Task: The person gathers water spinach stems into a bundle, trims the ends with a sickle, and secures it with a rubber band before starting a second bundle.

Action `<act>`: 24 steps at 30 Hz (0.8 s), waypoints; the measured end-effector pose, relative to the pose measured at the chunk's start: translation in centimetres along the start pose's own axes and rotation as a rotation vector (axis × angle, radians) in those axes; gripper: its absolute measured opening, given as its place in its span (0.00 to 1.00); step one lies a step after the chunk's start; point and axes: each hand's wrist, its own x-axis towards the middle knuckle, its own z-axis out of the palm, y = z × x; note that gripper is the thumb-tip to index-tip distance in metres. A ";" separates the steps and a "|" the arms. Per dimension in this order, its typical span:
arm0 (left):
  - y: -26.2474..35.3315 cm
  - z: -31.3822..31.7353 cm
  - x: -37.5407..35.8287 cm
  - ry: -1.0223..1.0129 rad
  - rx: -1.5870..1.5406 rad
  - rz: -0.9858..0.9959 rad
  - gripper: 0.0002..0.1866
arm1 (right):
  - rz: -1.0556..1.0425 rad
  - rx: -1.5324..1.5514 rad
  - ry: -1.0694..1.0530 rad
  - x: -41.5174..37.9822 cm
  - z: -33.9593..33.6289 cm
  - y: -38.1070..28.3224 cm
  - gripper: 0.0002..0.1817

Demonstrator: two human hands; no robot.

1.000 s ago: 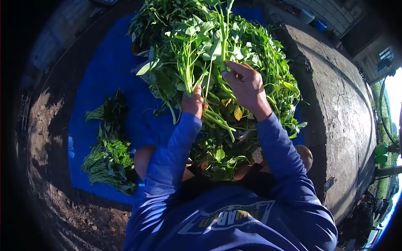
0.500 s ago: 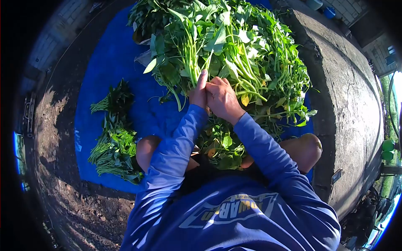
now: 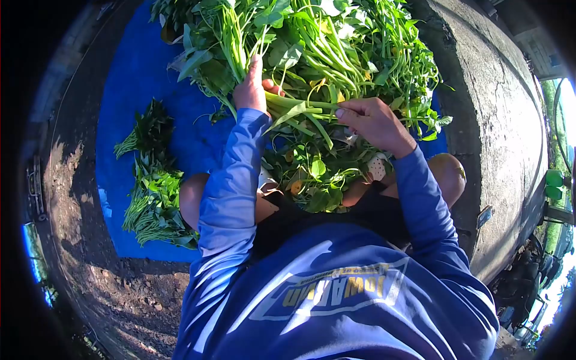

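Observation:
My left hand [image 3: 252, 93] is closed round a bunch of leafy green stems [image 3: 235, 45], whose leaves point away from me. Thick pale stem ends [image 3: 294, 108] stick out to the right of that hand. At their right end, the thumb and fingers of my right hand [image 3: 369, 123] pinch a stem. A large heap of leafy greens [image 3: 327, 45] lies just beyond both hands. Loose leaves and cut bits [image 3: 315, 174] lie between my legs, below the hands.
A blue sheet [image 3: 195, 111] lies under the greens. Sorted bunches [image 3: 156, 201] rest on its left side, with a darker bunch [image 3: 147, 129] above them. A raised concrete slab [image 3: 504, 120] runs along the right. Bare soil [image 3: 78, 228] lies at the left.
My hands have moved apart, the left one up and left with the bunch, the right one to the right. Stem ends now show between them. The whole view has shifted slightly.

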 end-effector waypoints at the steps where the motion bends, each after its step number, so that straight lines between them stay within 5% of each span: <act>1: 0.2 0.0 -0.2 -0.007 0.023 0.030 0.27 | 0.025 0.069 -0.020 -0.4 0.1 -0.3 0.17; 5: 0.6 0.3 -0.3 -0.025 0.051 0.094 0.29 | 0.170 0.568 -0.170 -1.3 2.6 1.7 0.15; 12: 1.6 1.0 -1.2 -0.066 0.051 0.097 0.34 | 0.178 0.703 -0.091 -2.1 3.7 0.6 0.16; 16: 1.5 1.4 -1.5 -0.081 0.058 0.092 0.35 | -0.108 0.267 -0.263 -0.7 4.2 1.3 0.15; 18: 1.3 1.6 -1.8 -0.086 0.067 0.117 0.34 | -0.228 -0.226 -0.475 -1.5 5.0 0.3 0.16; 21: 3.7 1.7 -1.8 -0.065 0.010 0.100 0.34 | -0.273 -0.697 -0.708 -2.6 9.3 5.4 0.17; 24: 4.2 1.0 -1.0 -0.066 0.072 0.167 0.33 | -0.152 -0.706 -0.619 -6.0 5.7 0.9 0.15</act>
